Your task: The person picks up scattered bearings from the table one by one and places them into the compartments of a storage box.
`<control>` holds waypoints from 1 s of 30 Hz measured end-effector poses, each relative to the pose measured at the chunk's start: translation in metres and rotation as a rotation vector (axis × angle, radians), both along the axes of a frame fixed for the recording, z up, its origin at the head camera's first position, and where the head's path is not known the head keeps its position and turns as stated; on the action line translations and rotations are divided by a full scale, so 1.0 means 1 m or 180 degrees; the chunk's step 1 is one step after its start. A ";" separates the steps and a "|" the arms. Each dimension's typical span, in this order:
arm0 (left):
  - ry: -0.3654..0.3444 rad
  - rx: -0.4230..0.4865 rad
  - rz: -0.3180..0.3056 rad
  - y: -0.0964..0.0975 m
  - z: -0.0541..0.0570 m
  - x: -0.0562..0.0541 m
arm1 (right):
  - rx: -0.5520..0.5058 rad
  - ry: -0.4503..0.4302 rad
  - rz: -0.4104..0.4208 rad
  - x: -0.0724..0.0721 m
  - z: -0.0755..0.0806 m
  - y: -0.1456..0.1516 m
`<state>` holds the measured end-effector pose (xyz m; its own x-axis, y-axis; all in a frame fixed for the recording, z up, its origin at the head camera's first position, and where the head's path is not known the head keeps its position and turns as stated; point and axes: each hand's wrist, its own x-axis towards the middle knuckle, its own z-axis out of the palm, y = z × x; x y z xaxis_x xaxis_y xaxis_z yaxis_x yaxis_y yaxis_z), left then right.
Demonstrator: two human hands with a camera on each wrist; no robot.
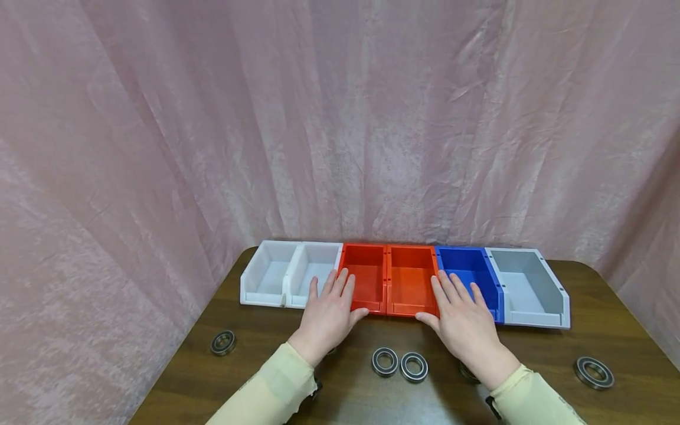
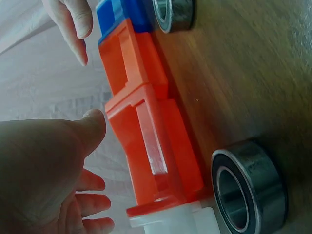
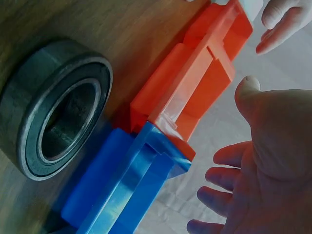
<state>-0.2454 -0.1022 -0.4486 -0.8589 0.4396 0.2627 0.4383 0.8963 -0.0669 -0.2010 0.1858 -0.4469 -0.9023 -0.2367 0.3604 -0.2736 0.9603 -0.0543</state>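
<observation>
My left hand (image 1: pixel 325 319) is held palm down with straight fingers over the front of a white bin (image 1: pixel 319 260) and the left red bin (image 1: pixel 369 280). The right hand (image 1: pixel 467 323) spreads its fingers over the right red bin (image 1: pixel 410 277) and the blue bin (image 1: pixel 478 273). Neither hand holds anything; whether the fingertips touch the bins I cannot tell. Two ball bearings lie side by side between the forearms, a left one (image 1: pixel 375 361) and a right one (image 1: pixel 405 368). Under each wrist another bearing is mostly hidden; the wrist views show a bearing (image 2: pixel 270 190) and a bearing (image 3: pixel 22 97) close up.
Another white bin (image 1: pixel 271 274) ends the row at the left, a grey bin (image 1: pixel 523 289) at the right. Single bearings lie far left (image 1: pixel 215 346) and far right, the latter a larger bearing (image 1: pixel 581 370). A pink curtain (image 1: pixel 361 118) hangs behind the wooden table (image 1: pixel 350 401).
</observation>
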 end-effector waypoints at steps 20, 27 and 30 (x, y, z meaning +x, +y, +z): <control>-0.0096 0.0120 -0.0099 -0.007 -0.011 -0.012 | -0.0139 -0.0201 0.0097 -0.010 -0.011 -0.002; -0.0207 0.0179 -0.0134 -0.004 -0.008 -0.011 | -0.0106 -0.0103 0.0107 -0.006 -0.008 0.002; -0.0242 0.0176 -0.0153 -0.002 -0.007 -0.010 | -0.0105 -0.0085 0.0101 -0.004 -0.008 0.004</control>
<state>-0.2558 -0.1045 -0.4554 -0.8555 0.4675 0.2226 0.4829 0.8755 0.0170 -0.2055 0.1901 -0.4551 -0.9039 -0.2536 0.3444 -0.3018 0.9488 -0.0935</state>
